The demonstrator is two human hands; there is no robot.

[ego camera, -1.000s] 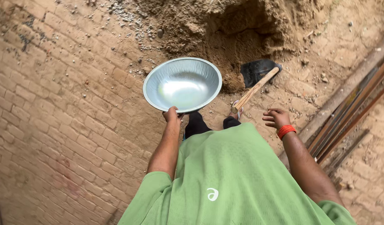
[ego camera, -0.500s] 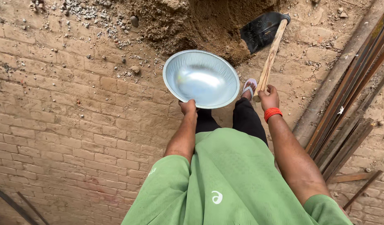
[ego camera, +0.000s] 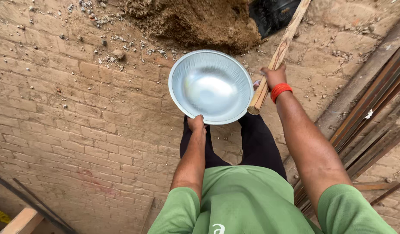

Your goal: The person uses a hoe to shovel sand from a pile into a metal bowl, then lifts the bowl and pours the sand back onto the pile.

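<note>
A round metal bowl (ego camera: pixel 211 86) is held out over the brick floor (ego camera: pixel 78 117), just below the heap of sand (ego camera: pixel 195 21) that lies at the floor's top edge. Its near rim is pinched by the left hand (ego camera: pixel 195 124), the fingers closed on the rim with the thumb on top. A long wooden handle (ego camera: pixel 278 54) is gripped by the right hand (ego camera: pixel 273 77), closed fully around the shaft near its lower end; an orange band (ego camera: pixel 281 91) is worn at that wrist. The handle runs up to a dark shovel blade (ego camera: pixel 273 15) at the right side of the sand.

The floor is laid in worn, dusty bricks, with small stones (ego camera: pixel 117 54) scattered near the heap. Long rusty metal bars (ego camera: pixel 373 117) are stacked along the right edge, and a wooden plank (ego camera: pixel 22 221) is seen at the bottom left corner.

Compared with half a second ago, the bowl has stayed in the left hand's pinch, and the shovel handle has remained in the right hand, while the sand heap is seen closer.
</note>
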